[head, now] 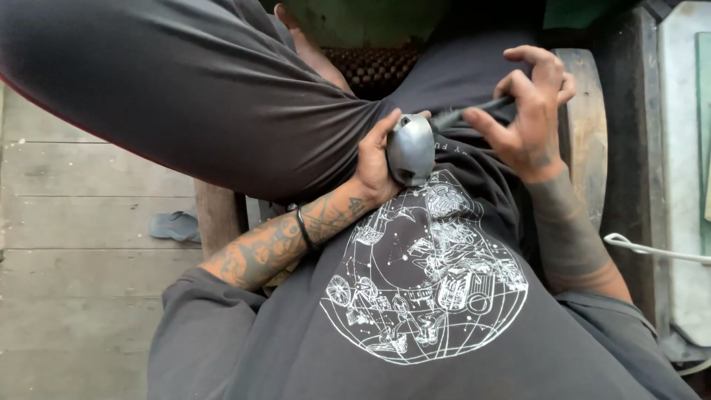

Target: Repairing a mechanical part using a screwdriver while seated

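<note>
Our left hand [375, 164] is wrapped around a rounded grey metal casing [410, 148] held against the lap, right hand [527, 111] pinching a small brush [474, 111] with bristles at its top. We'd guess cleaning's midway; casing still looks dusty.

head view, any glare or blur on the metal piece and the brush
Head view: soft, even daylight; the grey metal piece in the left hand shows only a mild sheen, no harsh glare. Head view: the brush in the right hand looks slightly blurred; edges bend from wide-angle distortion.
</note>
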